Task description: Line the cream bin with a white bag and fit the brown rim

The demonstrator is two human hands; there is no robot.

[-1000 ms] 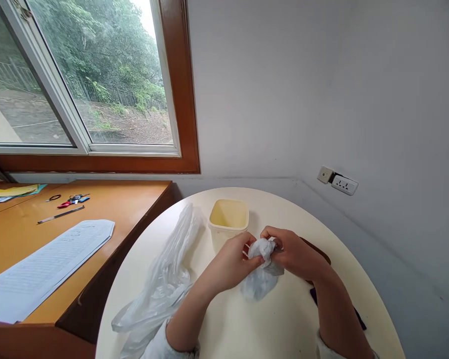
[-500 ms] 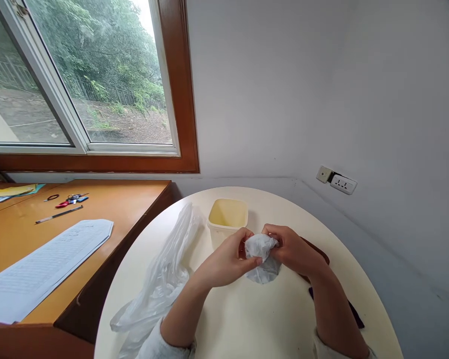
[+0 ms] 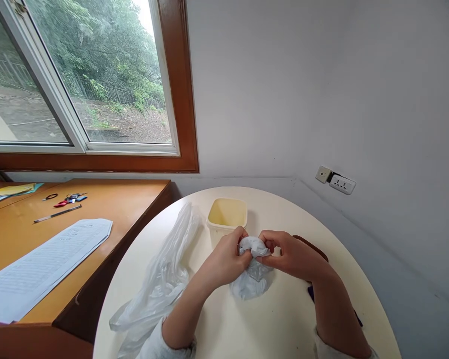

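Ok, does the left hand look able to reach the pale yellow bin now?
Probably yes: the pale yellow bin stands just beyond the left hand, with nothing visible between them, though the hand's fingers grip the bunched white plastic bag.

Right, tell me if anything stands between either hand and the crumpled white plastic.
Nothing visible does: the left hand and right hand both have their fingers on the crumpled white plastic. The cream bin stands farther back and the clear bag lies off left, neither between.
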